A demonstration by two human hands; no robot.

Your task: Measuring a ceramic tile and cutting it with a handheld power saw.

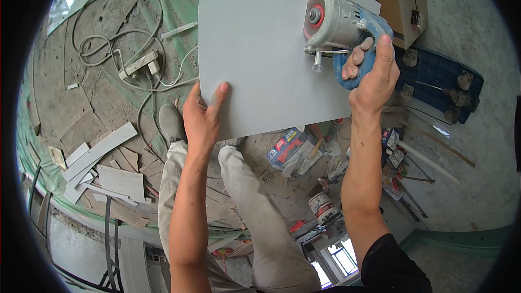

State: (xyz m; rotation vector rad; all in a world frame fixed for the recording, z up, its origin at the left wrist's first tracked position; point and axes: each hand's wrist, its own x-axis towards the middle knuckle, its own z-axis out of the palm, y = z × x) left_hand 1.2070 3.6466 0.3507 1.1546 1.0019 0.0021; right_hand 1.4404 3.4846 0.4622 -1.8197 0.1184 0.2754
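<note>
A large pale grey tile (pixel 255 49) spans the upper middle of the head view. Its near left edge is gripped by my left hand (pixel 202 111), with the thumb lying over the top face. My right hand (pixel 374 68) is wrapped round the blue handle of a tile-cutting saw (pixel 341 19). The saw rests on the tile's right part, its red-centred disc facing left. A faint line runs down the tile on the near side of the saw. Whether the disc is turning, I cannot tell.
A power strip (pixel 138 65) with looped cable lies on the dusty floor at left. Tile offcuts (pixel 103 157) are piled near my feet. A cardboard box (pixel 391 0) and a dark blue wheeled board (pixel 439 78) stand at right. A paint bucket (pixel 324 208) sits among scattered tools.
</note>
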